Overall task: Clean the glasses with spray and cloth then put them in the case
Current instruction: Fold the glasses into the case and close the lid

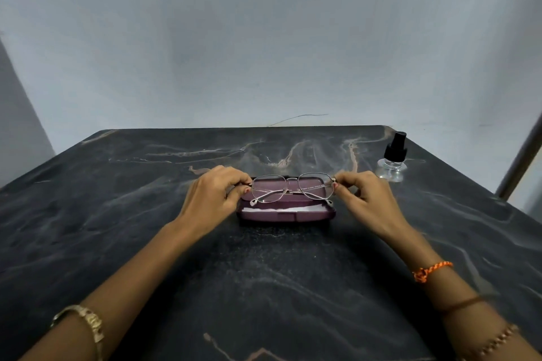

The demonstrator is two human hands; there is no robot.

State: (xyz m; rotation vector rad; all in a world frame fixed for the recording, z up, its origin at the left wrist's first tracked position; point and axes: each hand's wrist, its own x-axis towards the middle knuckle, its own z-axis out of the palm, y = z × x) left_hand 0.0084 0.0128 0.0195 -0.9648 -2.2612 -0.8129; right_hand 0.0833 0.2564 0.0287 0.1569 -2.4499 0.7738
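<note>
Near edge, left: the person's left forearm comes in from the lower left with a gold bracelet around it.
Near edge, right: the right forearm comes in from the lower right, wearing an orange thread band, a thin brown band further up the arm and a beaded bracelet nearest the camera.
Table: a dark marbled table with pale veins carries everything; both arms reach across it toward the middle.
Case: a purple case lies open at the middle of the table, its low front wall facing the person and its lid standing up behind.
Cloth: a white cloth lies inside the case, showing as a strip just behind the front wall.
Left hand: the left hand pinches the left end of the frame between thumb and fingertips, a narrow grip closed on the metal.
Right hand: the right hand pinches the right end of the frame the same way.
Glasses: thin metal-framed glasses, temples folded and crossed behind the lenses, are held level between the two hands just above the open case; whether they touch its inside I cannot tell.
Spray bottle: a small clear spray bottle with a black pump top stands upright at the far right of the table, apart from the hands.
Far: a plain grey wall rises behind the table's far edge.
</note>
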